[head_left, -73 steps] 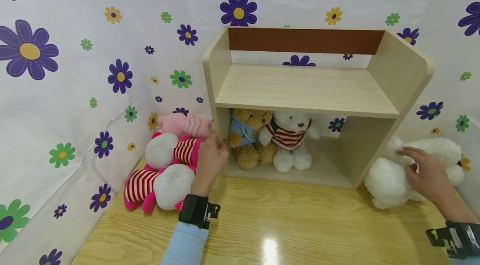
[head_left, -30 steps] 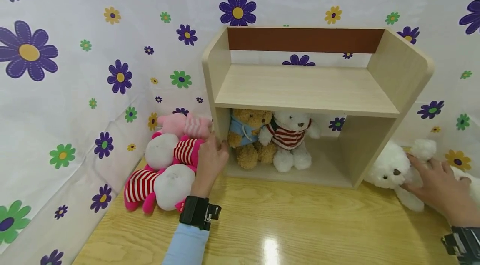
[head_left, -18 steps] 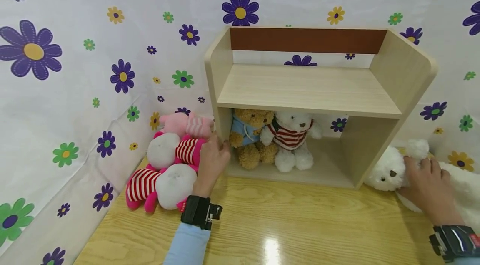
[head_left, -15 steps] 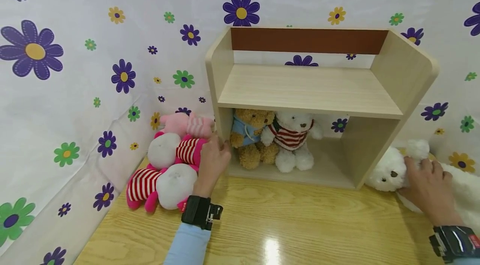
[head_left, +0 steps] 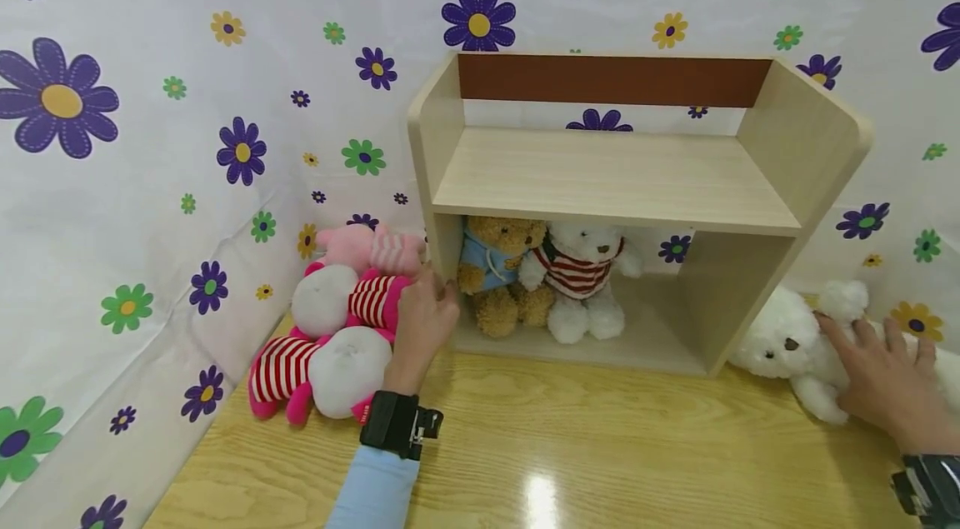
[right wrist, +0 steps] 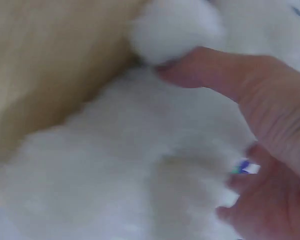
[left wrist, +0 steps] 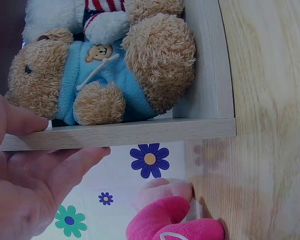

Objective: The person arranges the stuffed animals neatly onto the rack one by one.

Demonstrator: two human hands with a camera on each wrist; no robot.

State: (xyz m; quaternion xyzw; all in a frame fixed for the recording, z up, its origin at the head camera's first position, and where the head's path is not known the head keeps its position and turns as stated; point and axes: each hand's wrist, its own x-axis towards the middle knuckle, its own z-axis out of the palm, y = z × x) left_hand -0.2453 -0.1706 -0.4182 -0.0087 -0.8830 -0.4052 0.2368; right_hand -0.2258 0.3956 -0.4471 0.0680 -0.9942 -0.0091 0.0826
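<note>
In the head view, my left hand (head_left: 424, 329) pinches the left side panel of the small wooden shelf (head_left: 615, 179). The left wrist view shows the thumb on the panel's inner face and fingers against its outer face. A brown teddy bear (head_left: 495, 275) in a blue hoodie and a white teddy bear (head_left: 585, 279) in a red-striped sweater sit side by side in the lower compartment. At the right, a white plush toy (head_left: 780, 333) lies with its face showing beside the shelf. My right hand (head_left: 888, 379) touches its body, fingers spread; the right wrist view is blurred.
Left of the shelf lie two pink plush toys with red-striped bodies (head_left: 281, 366) and a pale pink plush toy (head_left: 371, 250). The wooden table (head_left: 525, 446) carries everything. A flower-patterned cloth (head_left: 187, 246) hangs behind and at the left.
The white plush has turned so its face shows. My right hand closed in round its body, then loosened and shifted right with fingers spread. The left hand holds its place on the shelf.
</note>
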